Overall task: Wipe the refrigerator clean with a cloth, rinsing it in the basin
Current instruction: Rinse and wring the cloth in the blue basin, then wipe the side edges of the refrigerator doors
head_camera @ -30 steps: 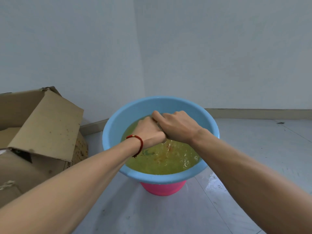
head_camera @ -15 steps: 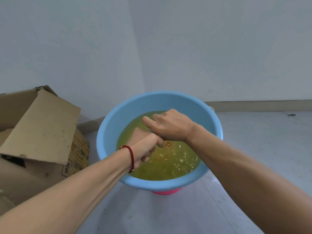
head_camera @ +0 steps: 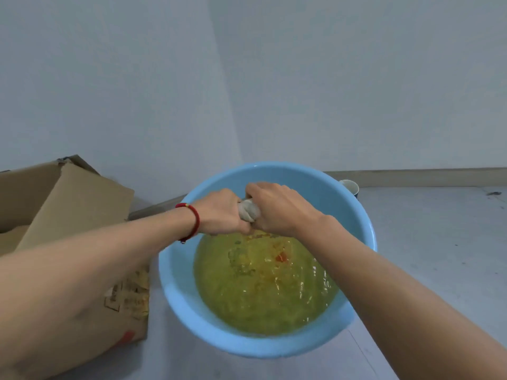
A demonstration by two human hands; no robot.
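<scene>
Both hands squeeze a small gray cloth (head_camera: 248,211) above the blue basin (head_camera: 175,272). The left hand (head_camera: 220,212) and right hand (head_camera: 278,208) each grip one end tight over yellow-green water (head_camera: 263,292).

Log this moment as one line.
step: wringing | left hand, right hand: grip twisted grey cloth | over: round blue plastic basin, murky yellow-green water

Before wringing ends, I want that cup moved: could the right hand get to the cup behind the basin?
Probably not yet: the right hand grips the cloth, and the basin rim blocks the cup.
</scene>
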